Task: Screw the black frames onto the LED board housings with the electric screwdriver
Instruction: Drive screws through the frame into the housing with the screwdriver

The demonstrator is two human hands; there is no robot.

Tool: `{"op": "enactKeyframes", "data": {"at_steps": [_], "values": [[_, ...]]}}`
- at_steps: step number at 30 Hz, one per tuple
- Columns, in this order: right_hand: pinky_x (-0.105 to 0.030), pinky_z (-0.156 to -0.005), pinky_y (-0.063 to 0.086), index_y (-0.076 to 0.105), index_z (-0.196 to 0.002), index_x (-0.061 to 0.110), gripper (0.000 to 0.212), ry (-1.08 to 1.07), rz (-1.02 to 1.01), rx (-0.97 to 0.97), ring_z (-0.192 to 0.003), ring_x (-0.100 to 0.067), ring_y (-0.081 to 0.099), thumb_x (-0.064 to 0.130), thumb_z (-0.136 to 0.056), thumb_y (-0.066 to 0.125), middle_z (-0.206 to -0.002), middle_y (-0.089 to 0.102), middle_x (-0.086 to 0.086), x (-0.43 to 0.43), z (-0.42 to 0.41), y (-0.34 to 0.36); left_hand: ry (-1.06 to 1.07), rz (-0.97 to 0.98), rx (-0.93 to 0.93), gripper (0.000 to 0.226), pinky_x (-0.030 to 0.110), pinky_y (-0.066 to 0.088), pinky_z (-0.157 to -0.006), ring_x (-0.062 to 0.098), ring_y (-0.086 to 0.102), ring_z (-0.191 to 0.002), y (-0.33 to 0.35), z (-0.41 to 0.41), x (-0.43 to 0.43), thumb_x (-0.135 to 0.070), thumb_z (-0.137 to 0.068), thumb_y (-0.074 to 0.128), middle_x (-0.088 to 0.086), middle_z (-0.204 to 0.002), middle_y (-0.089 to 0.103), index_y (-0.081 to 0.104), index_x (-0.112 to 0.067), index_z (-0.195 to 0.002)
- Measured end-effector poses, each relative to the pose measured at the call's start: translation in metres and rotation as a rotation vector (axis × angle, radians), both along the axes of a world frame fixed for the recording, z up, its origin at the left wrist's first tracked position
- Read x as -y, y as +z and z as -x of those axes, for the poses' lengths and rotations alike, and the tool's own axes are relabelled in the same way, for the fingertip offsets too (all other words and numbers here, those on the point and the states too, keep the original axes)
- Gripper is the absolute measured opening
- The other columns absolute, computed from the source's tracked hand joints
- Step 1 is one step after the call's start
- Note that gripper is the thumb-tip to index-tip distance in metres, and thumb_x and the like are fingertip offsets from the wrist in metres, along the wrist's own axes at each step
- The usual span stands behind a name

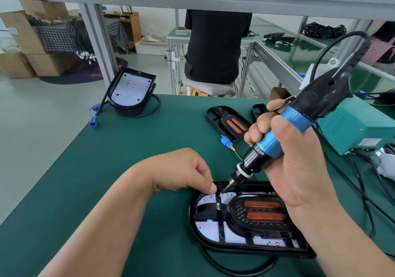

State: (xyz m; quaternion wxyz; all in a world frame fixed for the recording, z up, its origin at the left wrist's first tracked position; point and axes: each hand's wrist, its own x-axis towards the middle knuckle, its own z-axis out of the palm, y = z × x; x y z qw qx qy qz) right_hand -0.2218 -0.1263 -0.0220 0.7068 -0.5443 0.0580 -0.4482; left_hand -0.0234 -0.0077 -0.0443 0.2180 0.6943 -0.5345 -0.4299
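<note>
green mat (128, 169) bears black frame (241, 212) over red-dotted led board (213, 233).

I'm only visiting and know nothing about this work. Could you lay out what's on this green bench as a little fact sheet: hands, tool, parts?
Left hand: pinches a small screw over the near housing
Right hand: grips the electric screwdriver, tilted, bit at the screw
Near housing: black frame laid in it, LED board showing through
Far housing: no frame on it
Spare frame: lies flat beyond the tool
Surface: green mat
Background: seated person, back turned
</note>
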Motion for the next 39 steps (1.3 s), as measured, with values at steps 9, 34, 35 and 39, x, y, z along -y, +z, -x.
{"op": "enactKeyframes", "data": {"at_steps": [9, 34, 35, 39], "values": [[-0.04, -0.088, 0.051, 0.059, -0.113, 0.019, 0.026, 0.008, 0.062, -0.038, -0.078, -0.024, 0.057, 0.024, -0.09, 0.069, -0.083, 0.056, -0.002, -0.0037, 0.0001, -0.0005, 0.001, 0.012, 0.001, 0.017, 0.026, 0.023, -0.048, 0.017, 0.032, -0.059, -0.0002, 0.0004, 0.0001, -0.037, -0.083, 0.084, -0.001, -0.063, 0.045, 0.08, -0.02, -0.081], [-0.046, -0.081, 0.051, 0.058, -0.111, 0.019, 0.025, 0.196, 0.133, -0.07, -0.071, -0.025, 0.056, 0.015, -0.088, 0.068, -0.082, 0.055, -0.005, 0.0019, -0.004, -0.0059, -0.019, 0.063, 0.055, 0.016, 0.022, 0.037, -0.059, 0.005, 0.047, -0.06, -0.0054, 0.0032, 0.0042, -0.027, -0.088, 0.082, -0.013, -0.061, 0.059, 0.078, -0.014, -0.08], [-0.047, -0.081, 0.05, 0.058, -0.114, 0.018, 0.028, 0.187, 0.139, -0.065, -0.071, -0.026, 0.056, 0.014, -0.088, 0.068, -0.082, 0.055, -0.006, 0.0026, -0.003, -0.0066, -0.017, 0.058, 0.051, 0.016, 0.023, 0.036, -0.059, 0.005, 0.046, -0.059, -0.0057, 0.0035, 0.004, -0.028, -0.088, 0.082, -0.013, -0.06, 0.058, 0.078, -0.015, -0.079], [-0.044, -0.084, 0.051, 0.059, -0.119, 0.016, 0.032, 0.136, 0.089, 0.035, -0.07, -0.023, 0.055, 0.016, -0.088, 0.064, -0.08, 0.054, -0.004, 0.0036, -0.0011, -0.0053, -0.01, 0.032, 0.061, 0.017, 0.024, 0.029, -0.051, 0.009, 0.038, -0.054, -0.0058, 0.002, 0.0038, -0.032, -0.087, 0.083, -0.01, -0.057, 0.051, 0.078, -0.017, -0.08]]}}
